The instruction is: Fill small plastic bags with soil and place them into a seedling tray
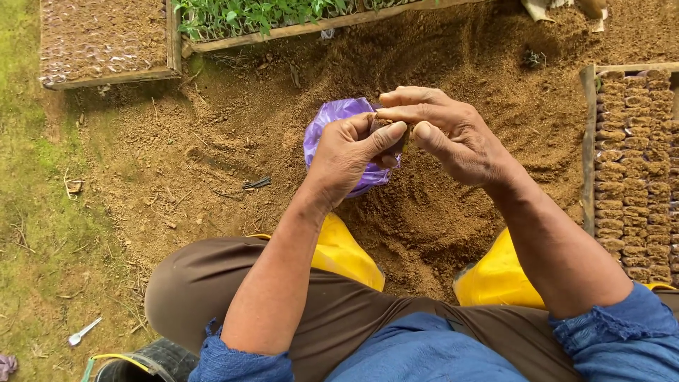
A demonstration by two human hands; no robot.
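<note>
The left hand (346,152) grasps a purple plastic bag (332,117) — its grip clenched around it. The right hand (453,134) pinches at the bag's top — above loose brown soil (438,212).

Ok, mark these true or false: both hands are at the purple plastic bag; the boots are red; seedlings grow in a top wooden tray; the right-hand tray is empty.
1. Both hands, left hand and right hand, meet at the crumpled purple plastic bag: true.
2. The rubber boots are red: false, yellow.
3. Green seedlings grow in a top wooden tray: true.
4. The right-hand wooden tray is empty: false, rows of soil-filled pots fill it.
</note>
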